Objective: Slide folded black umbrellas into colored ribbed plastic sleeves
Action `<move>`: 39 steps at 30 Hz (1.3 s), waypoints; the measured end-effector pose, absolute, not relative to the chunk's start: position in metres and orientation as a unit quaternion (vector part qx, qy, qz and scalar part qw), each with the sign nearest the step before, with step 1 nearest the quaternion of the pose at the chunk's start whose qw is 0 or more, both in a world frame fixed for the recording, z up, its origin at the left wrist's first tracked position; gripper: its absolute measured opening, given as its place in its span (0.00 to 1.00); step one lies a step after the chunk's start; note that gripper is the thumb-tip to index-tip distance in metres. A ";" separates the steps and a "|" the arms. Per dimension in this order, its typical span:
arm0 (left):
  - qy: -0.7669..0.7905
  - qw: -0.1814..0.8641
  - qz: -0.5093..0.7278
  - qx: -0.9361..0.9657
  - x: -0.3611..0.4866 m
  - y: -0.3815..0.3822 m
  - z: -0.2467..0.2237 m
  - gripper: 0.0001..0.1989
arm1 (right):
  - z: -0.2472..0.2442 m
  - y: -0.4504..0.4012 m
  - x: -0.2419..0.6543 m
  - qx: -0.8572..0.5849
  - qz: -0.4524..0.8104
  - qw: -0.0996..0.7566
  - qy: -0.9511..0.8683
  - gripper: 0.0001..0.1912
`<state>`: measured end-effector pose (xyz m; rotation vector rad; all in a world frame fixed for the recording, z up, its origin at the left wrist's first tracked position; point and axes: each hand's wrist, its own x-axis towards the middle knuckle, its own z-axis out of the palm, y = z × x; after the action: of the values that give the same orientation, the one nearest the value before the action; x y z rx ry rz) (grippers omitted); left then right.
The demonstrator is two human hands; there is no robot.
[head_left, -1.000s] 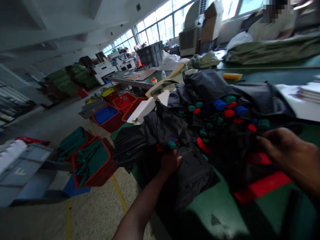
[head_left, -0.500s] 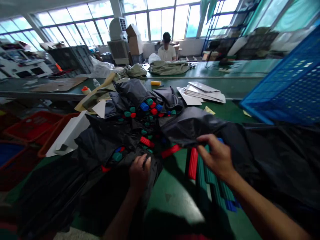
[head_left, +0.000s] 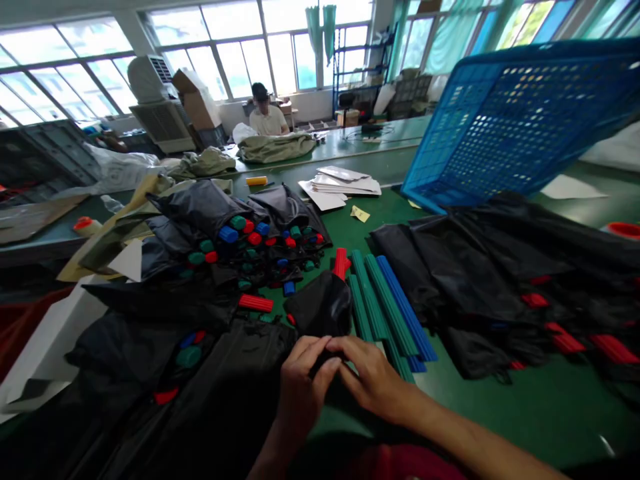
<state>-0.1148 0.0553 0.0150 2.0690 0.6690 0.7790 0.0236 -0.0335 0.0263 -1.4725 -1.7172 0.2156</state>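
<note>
Both my left hand [head_left: 307,373] and my right hand [head_left: 367,373] are closed, fingertips close together, on the near end of a black fabric bag [head_left: 323,303]. The bag lies on the green table in front of me, and my fingers hide part of its edge. Just beyond it a red ribbed rod [head_left: 341,263] sticks up. To the right of my hands lie several green ribbed rods [head_left: 377,293] and a blue ribbed rod [head_left: 407,310], side by side. A short red ribbed piece [head_left: 255,303] rests to the left of the bag.
Black bags with colored rod ends [head_left: 200,210] are heaped at the back left. More black bags [head_left: 450,260] spread on the right. A blue perforated crate [head_left: 490,127] leans behind them. White cardboard sheets [head_left: 345,181] lie farther back. A person [head_left: 269,120] sits across the tables.
My view has turned right. My hands, apart before, have come together on the black bag. The bag my right hand held up over the rods is now low in front of me.
</note>
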 end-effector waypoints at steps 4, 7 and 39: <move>0.273 0.458 0.285 0.797 -0.120 0.052 0.013 0.12 | 0.023 -0.041 0.019 -0.596 0.137 0.433 -0.662 0.16; 0.271 0.478 0.290 0.784 -0.121 0.048 0.009 0.11 | 0.025 -0.046 0.020 -0.609 0.150 0.440 -0.642 0.15; 0.511 0.304 0.341 0.728 -0.114 0.072 0.002 0.15 | 0.003 -0.089 0.074 -0.613 0.332 0.375 -0.611 0.13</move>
<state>-0.1140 0.0716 0.0024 1.9298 1.3536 0.9030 0.0743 -0.0889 0.0030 -1.5677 -1.5637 0.8506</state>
